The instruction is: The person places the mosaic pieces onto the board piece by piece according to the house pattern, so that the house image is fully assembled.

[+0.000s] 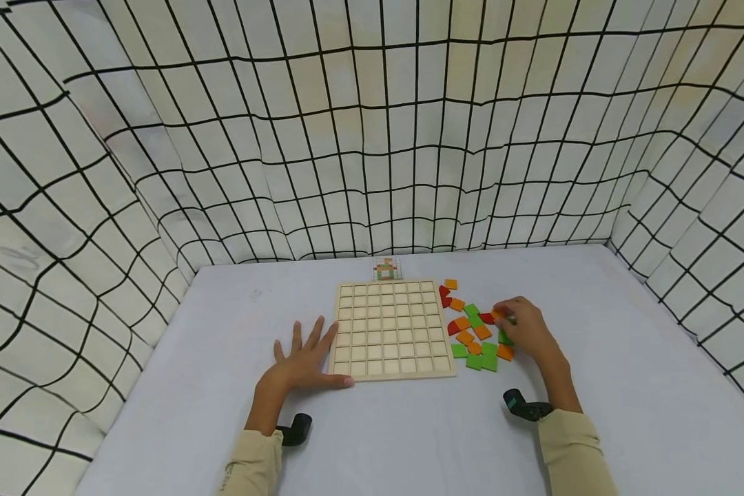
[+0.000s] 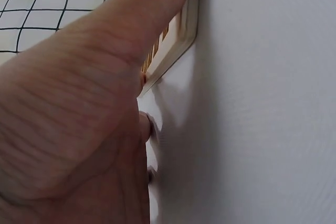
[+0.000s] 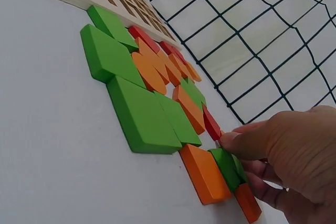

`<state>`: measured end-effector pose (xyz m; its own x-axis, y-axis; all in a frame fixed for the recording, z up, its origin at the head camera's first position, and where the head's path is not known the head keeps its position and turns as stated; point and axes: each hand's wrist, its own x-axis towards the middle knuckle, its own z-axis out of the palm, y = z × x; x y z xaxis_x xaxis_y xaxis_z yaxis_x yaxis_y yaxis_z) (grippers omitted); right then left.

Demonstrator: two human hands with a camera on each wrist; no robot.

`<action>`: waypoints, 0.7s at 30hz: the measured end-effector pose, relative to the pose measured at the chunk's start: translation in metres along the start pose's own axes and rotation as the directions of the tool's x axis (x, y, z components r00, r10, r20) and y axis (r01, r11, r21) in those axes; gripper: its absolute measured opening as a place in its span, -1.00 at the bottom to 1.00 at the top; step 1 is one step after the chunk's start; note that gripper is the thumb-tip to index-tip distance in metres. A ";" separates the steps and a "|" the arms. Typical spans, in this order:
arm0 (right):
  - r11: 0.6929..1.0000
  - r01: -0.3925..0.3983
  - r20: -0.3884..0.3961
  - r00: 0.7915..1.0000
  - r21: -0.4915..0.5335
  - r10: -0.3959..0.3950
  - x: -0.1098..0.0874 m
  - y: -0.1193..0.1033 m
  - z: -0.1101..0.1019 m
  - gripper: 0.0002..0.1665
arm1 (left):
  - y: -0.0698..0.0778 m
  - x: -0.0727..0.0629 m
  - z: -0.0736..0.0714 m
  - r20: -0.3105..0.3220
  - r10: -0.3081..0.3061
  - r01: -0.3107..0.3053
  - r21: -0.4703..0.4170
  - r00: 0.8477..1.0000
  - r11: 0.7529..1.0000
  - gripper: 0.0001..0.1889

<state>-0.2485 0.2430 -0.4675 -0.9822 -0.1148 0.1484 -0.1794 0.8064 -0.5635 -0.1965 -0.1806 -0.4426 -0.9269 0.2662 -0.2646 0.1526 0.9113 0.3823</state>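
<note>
While the thumb and forefinger of the right hand (image 1: 527, 329) pinch a small orange block (image 1: 498, 314), mostly hidden by the fingertips, a pointed red block (image 1: 486, 318) lies just beside it. Nearer the person, green square blocks (image 1: 489, 362) and a round orange block (image 1: 474, 348) lie in the loose spread between that hand and the wooden grid board (image 1: 390, 331). The left hand (image 1: 300, 368) has its fingers spread wide, forefinger at the board's left edge and thumb at its near-left corner. Just beyond the board's far edge is a small patterned card (image 1: 387, 269). All this is on a white-covered table (image 1: 421, 434); black netting (image 1: 416, 103) rises behind. Dark wrist cameras (image 1: 525, 406) sit by the beige sleeves (image 1: 573, 444).
</note>
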 end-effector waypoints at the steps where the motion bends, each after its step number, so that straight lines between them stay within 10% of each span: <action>1: 1.000 -0.015 -0.004 1.000 0.004 0.015 0.000 0.000 0.000 -0.68 | -0.001 0.000 0.000 0.001 0.000 0.000 -0.001 1.000 1.000 0.21; 21: 0.989 -0.151 -0.028 0.988 -0.007 0.151 0.006 -0.001 0.006 -0.64 | -0.008 0.005 0.008 -0.023 0.019 -0.019 -0.012 1.000 1.000 0.20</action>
<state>-0.2543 0.2380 -0.4714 -0.9961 0.0244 0.0847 -0.0288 0.8185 -0.5737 -0.1997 -0.1843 -0.4543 -0.9315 0.2762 -0.2369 0.1664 0.9023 0.3977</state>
